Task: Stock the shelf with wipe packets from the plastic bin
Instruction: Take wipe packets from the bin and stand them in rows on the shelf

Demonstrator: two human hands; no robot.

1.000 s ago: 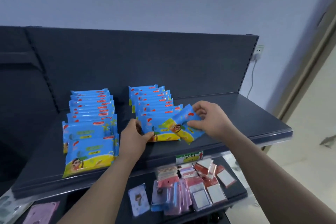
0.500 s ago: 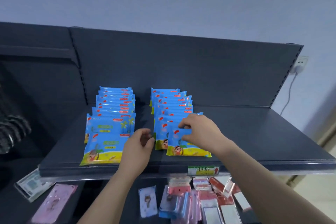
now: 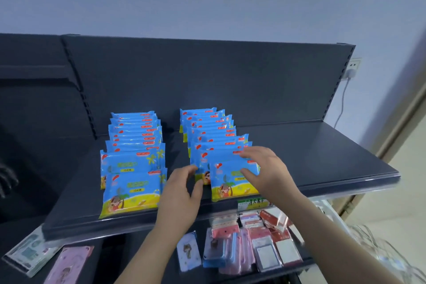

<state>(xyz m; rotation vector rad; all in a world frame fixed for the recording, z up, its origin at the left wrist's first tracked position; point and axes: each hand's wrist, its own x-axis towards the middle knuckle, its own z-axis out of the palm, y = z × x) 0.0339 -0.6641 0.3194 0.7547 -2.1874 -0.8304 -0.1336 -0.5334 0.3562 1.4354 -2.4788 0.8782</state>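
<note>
Two rows of blue and yellow wipe packets lie overlapped on the dark shelf (image 3: 322, 152). The left row (image 3: 133, 145) lies untouched. My right hand (image 3: 265, 170) rests on the front packet (image 3: 230, 184) of the right row (image 3: 214, 131), fingers curled over its top right corner and thumb on its face. My left hand (image 3: 182, 193) hovers just left of that packet, fingers loosely curled near the edge of the packet behind it; it holds nothing. The plastic bin is out of view.
The lower shelf holds pink, red and blue carded items (image 3: 249, 242) and a pink pack (image 3: 69, 263). A price label (image 3: 252, 203) sits on the shelf's front edge. The shelf's right half is bare. A wall socket with a cable (image 3: 352, 69) is at the right.
The right hand has laid the front packet flat at the head of the right row, squared with the shelf edge. The left hand has stayed beside it. The camera has shifted slightly.
</note>
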